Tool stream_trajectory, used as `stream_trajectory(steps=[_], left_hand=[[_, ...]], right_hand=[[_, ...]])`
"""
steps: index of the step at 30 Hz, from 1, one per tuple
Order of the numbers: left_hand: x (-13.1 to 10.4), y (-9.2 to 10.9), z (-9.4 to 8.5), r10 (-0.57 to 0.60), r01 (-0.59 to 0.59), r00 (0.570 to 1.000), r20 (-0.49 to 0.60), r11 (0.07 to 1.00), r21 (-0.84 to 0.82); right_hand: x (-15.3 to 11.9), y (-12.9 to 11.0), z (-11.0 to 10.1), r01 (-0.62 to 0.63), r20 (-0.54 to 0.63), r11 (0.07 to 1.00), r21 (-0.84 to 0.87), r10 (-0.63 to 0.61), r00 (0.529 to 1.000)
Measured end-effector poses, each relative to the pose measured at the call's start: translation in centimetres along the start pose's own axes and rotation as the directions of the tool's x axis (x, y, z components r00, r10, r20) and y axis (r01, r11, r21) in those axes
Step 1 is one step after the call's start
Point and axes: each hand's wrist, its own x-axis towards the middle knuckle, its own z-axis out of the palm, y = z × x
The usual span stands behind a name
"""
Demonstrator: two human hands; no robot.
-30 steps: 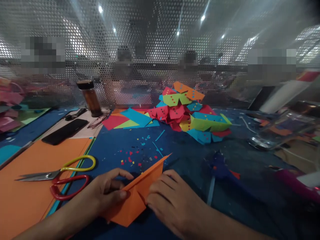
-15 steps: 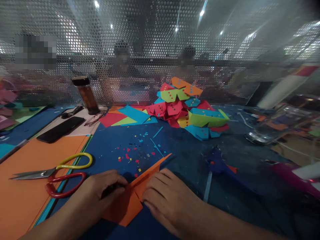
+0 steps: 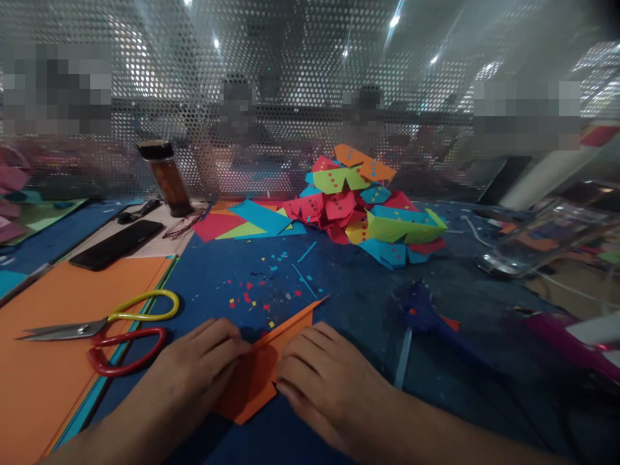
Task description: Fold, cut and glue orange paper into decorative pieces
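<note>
A folded piece of orange paper (image 3: 256,371) lies on the blue table in front of me, its narrow folded edge slanting up to the right. My left hand (image 3: 208,358) is closed on its left end, fingers bent over the edge. My right hand (image 3: 320,374) grips the right part, with the fingers curled and the thumb low near a small notch. Left of my left hand, scissors (image 3: 92,329) with one yellow and one red handle rest on a stack of orange sheets (image 3: 33,400). Tiny paper scraps (image 3: 249,294) are scattered just beyond the paper.
Folded, cut coloured paper pieces (image 3: 358,206) are heaped at the back. Flat coloured sheets (image 3: 261,219), a phone (image 3: 116,244) and a dark-capped bottle (image 3: 167,177) stand left of them. A blue glue gun (image 3: 421,316) lies right. A perforated metal screen (image 3: 290,142) closes the back.
My left hand has shifted slightly along the orange paper's folded edge, its fingers now pressed closer together. My right hand has barely moved. The view has tilted slightly.
</note>
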Motion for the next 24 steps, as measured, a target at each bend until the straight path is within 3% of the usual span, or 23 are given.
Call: stream_trajectory(steps=[6, 17, 24], left_hand=[[-0.1, 0.4, 0.0, 0.043, -0.04, 0.997, 0.061, 0.998, -0.046], [0.7, 1.3, -0.5, 0.075, -0.075, 0.997, 0.01, 0.997, 0.006], [0.8, 1.1, -0.2, -0.037, 0.04, 0.997, 0.073, 0.998, -0.048]], right_hand=[[0.1, 0.0, 0.1, -0.022, -0.007, 0.999, 0.033, 0.023, 1.0], [0.6, -0.3, -0.1, -0.154, -0.059, 0.972, 0.177, 0.166, 0.984], [0.6, -0.3, -0.1, -0.178, -0.055, 0.96, 0.217, 0.194, 0.979]])
